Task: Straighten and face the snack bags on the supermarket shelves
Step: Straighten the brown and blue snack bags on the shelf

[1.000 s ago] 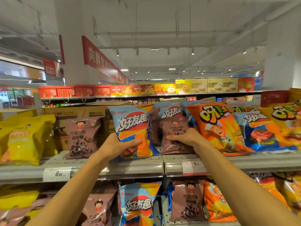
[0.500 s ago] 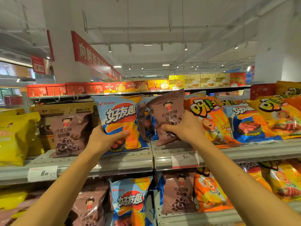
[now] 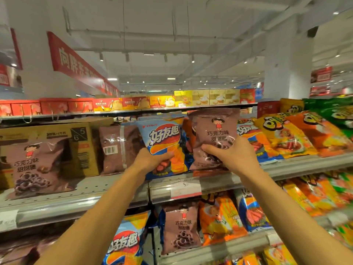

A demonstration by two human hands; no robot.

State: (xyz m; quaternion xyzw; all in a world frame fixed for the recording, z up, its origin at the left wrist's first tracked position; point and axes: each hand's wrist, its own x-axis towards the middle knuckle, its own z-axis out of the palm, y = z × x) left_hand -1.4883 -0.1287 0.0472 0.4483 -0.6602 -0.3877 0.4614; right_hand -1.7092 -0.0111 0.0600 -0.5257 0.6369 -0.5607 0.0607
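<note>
My left hand grips the lower part of a blue snack bag with red and orange print, held upright above the grey metal shelf. My right hand grips a brown chocolate-ring snack bag, upright and facing me, just right of the blue one. The two bags stand side by side, close to touching. Another brown bag leans at the shelf's left, and one brown bag stands with its back and barcode showing.
A cardboard box sits behind the left brown bags. Orange, yellow and blue snack bags lie tilted along the shelf to the right. The lower shelf holds more blue, brown and orange bags. Price tags hang on the shelf edge.
The brown bag has been lifted out from behind the blue bags and now stands upright, facing me, in my right hand. The view shifted left and closer; both hands keep their grip.
</note>
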